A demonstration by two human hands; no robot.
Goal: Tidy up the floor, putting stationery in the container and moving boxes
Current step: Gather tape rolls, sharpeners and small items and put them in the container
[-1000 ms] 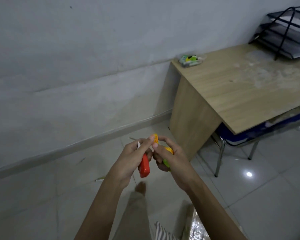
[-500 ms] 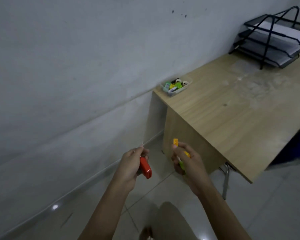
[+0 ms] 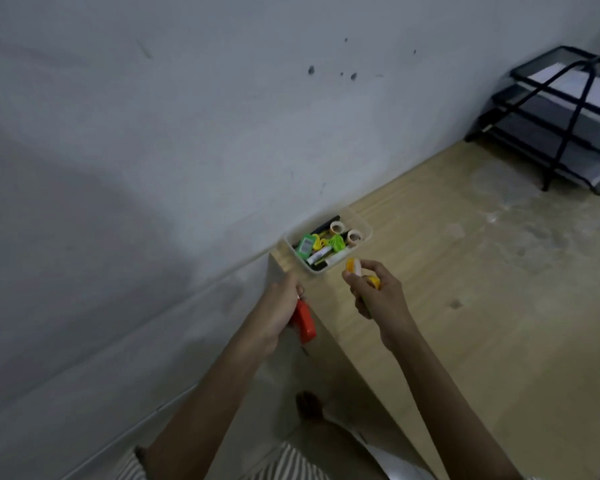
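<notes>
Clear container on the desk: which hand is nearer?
Right, narrowly. The right hand is just off the near-right rim of the container; the left hand is short of its near-left corner.

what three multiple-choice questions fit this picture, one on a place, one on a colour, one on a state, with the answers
1. Where does the container stand?
A. at the corner of the desk
B. on the floor
C. on a chair

2. What colour is the tool in the left hand?
A. blue
B. red
C. white

3. What is the right hand doing?
A. lying flat and empty
B. reaching deep into the container
C. holding yellow bits in its fingers just short of the container

Answers:
1 A, since the container sits on the wooden top at its corner.
2 B, since the tool's body shows red below the curled fingers.
3 C, since the yellow bits are pinched above the desk, beside the container's near wall.
</notes>
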